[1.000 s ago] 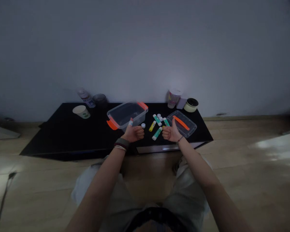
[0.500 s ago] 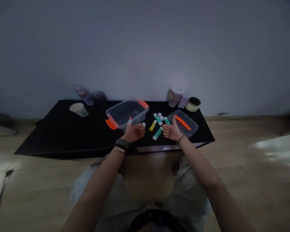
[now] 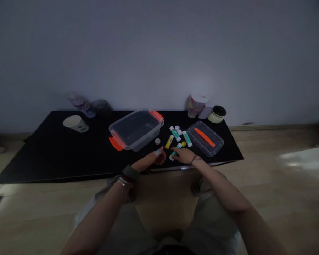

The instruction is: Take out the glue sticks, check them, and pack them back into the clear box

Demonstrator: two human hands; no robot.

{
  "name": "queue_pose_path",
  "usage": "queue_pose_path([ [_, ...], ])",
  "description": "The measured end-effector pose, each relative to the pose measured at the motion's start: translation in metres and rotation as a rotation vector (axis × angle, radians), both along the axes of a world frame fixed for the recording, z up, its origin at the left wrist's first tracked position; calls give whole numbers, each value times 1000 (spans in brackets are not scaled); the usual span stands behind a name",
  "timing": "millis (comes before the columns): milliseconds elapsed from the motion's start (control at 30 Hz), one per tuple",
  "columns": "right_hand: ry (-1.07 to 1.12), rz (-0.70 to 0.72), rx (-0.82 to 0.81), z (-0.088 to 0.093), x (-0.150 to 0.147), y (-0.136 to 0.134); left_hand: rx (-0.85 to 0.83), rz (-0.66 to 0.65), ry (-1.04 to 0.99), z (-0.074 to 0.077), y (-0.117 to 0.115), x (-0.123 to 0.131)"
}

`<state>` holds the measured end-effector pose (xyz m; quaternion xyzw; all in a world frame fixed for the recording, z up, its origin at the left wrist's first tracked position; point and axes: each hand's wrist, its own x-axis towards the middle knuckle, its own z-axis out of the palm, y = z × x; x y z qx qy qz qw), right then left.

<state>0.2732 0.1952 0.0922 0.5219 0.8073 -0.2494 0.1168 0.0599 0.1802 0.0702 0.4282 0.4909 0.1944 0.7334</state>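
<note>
My right hand (image 3: pixel 184 155) is at the front of the black tabletop, its thumb and fingers closed round a green glue stick (image 3: pixel 175 152) with white ends. My left hand (image 3: pixel 154 158) is just left of it, near the front edge, fingers loosely curled and thumb apart; nothing shows in it. A white wrap circles its thumb. Beyond lie a yellow glue stick (image 3: pixel 169 142), a green glue stick (image 3: pixel 175 134) and another green glue stick (image 3: pixel 187 138). Loose caps lie about them: a white cap (image 3: pixel 157 141), a yellow cap (image 3: pixel 183 144) and two white ones behind.
An uncovered clear plastic box (image 3: pixel 138 141) with orange latches stands left of the sticks. Its clear lid (image 3: pixel 210 150) with an orange handle lies at right. Along the back are a paper cup (image 3: pixel 76 124), a bottle (image 3: pixel 82 106), a patterned cup (image 3: pixel 195 106) and a pale round pot (image 3: pixel 216 115).
My right hand has come down and left onto the front green glue stick. My left hand has moved right and toward me, away from the box. The view has shifted slightly.
</note>
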Motion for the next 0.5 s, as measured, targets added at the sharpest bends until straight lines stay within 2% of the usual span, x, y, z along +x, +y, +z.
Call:
queue_pose_path([
  [133, -43, -9, -47, -4, -5, 0, -30, 67, 144, -3, 1, 6],
  [300, 48, 26, -85, 7, -4, -11, 31, 195, 224, -3, -18, 6],
  [400, 219, 77, -40, 11, -9, -27, 31, 235, 156, 1, -29, 10],
  [500, 371, 134, 23, 15, -18, -42, -76, 261, -75, 10, -35, 13],
])
